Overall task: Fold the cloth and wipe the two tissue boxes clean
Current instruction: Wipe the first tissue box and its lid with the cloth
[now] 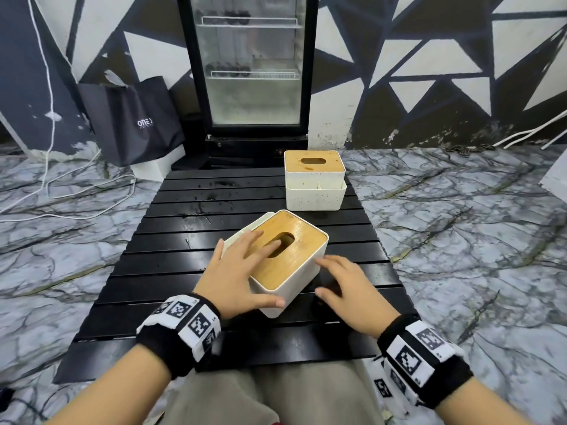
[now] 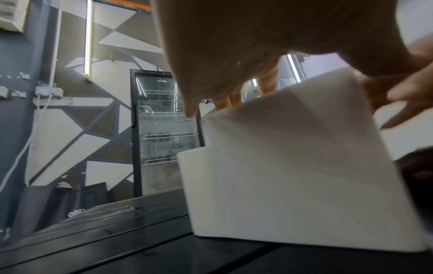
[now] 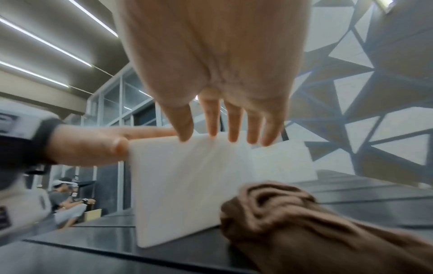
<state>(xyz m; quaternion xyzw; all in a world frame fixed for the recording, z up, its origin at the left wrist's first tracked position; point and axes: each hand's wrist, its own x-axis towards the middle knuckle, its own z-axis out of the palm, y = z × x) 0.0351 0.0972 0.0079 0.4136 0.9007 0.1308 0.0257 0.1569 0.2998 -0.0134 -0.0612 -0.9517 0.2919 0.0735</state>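
Observation:
The near tissue box (image 1: 285, 280), white with a wooden lid, sits skewed in the middle of the black slatted table (image 1: 159, 271). My left hand (image 1: 242, 268) lies flat on its lid, one finger dipping into the slot, thumb against the near corner. The left wrist view shows that left hand (image 2: 234, 55) over the white box wall (image 2: 293, 176). My right hand (image 1: 343, 283) hovers just right of the box with relaxed fingers, holding nothing. A crumpled brown cloth (image 3: 304, 222) lies on the table under the right hand (image 3: 211, 74), beside the box (image 3: 182, 181). The far tissue box (image 1: 314, 179) stands at the table's back right.
A glass-door fridge (image 1: 251, 65) stands behind the table, with a black bag (image 1: 132, 118) to its left. White cables (image 1: 76, 191) trail over the marble floor. Smudges mark the slats (image 1: 214, 194) at the back left. A seated person (image 3: 68, 196) is far off.

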